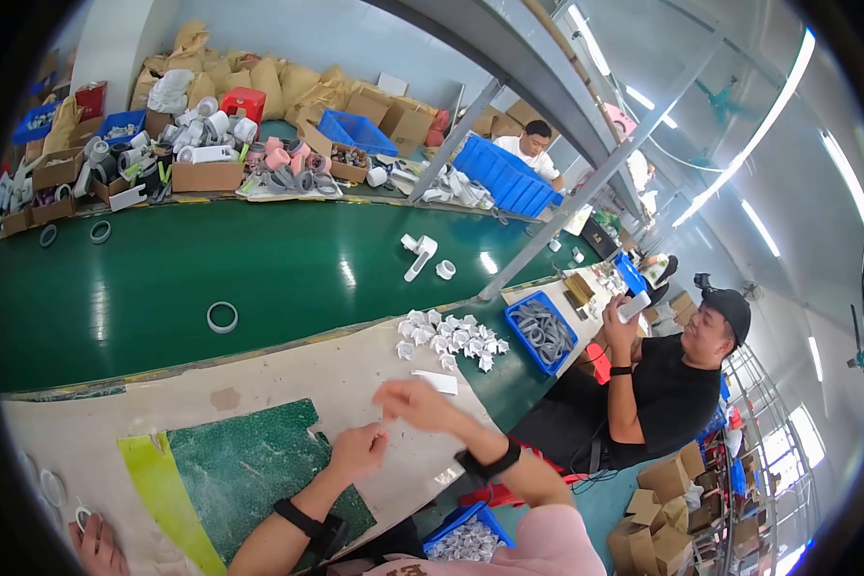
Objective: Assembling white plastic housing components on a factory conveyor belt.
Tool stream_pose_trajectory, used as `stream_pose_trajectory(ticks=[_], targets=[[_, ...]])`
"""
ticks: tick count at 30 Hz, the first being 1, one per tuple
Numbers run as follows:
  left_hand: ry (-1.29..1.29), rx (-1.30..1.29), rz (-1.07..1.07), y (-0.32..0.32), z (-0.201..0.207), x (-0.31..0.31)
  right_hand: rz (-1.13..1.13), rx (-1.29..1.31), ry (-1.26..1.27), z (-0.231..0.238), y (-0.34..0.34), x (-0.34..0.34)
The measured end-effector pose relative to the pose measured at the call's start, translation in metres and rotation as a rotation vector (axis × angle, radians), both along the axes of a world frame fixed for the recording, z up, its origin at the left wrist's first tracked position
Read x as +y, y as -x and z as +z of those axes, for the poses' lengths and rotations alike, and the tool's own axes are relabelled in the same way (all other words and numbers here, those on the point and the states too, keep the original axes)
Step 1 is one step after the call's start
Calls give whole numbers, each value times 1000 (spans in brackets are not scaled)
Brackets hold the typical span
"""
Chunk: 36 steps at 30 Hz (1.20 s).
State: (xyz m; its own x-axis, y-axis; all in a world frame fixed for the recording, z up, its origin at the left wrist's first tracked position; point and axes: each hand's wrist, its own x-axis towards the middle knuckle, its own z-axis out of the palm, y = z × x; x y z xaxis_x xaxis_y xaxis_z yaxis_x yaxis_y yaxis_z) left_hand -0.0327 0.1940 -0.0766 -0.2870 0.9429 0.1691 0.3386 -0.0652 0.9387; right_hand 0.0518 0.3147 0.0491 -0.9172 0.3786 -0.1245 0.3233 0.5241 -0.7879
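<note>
My left hand [358, 451] is over the worktable, above the right edge of a worn green mat [250, 470]. Its fingers are closed in a pinch; what they hold, if anything, is too small to make out. Just beyond and to its right, my right hand [415, 403] hovers with bent, blurred fingers, apart from the left. Near it lies a flat white piece [436, 381]. Farther off, a loose cluster of small white plastic parts [456, 336] is spread on the table. Both wrists wear black bands.
Another person's hand [96, 547] is at the lower left by a white ring. A green conveyor belt [163, 278] runs beyond the table. At right, a blue bin [541, 331] holds grey rings near a seated co-worker [677, 379]. Below is a blue bin [468, 536] of white parts.
</note>
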Motion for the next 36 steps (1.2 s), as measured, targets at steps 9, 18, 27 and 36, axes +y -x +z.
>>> stream_pose_trajectory(ticks=[9,18,27,36], targets=[[-45,19,38,5,7,-1,-446,-123,-727,-41,84,206],[-82,85,33,0,9,0,-587,-271,-687,-94,116,316],[-15,108,37,1,3,-8,-699,218,213,-23,100,253],[9,-850,194,44,30,18,-540,549,747,26,-40,-11]])
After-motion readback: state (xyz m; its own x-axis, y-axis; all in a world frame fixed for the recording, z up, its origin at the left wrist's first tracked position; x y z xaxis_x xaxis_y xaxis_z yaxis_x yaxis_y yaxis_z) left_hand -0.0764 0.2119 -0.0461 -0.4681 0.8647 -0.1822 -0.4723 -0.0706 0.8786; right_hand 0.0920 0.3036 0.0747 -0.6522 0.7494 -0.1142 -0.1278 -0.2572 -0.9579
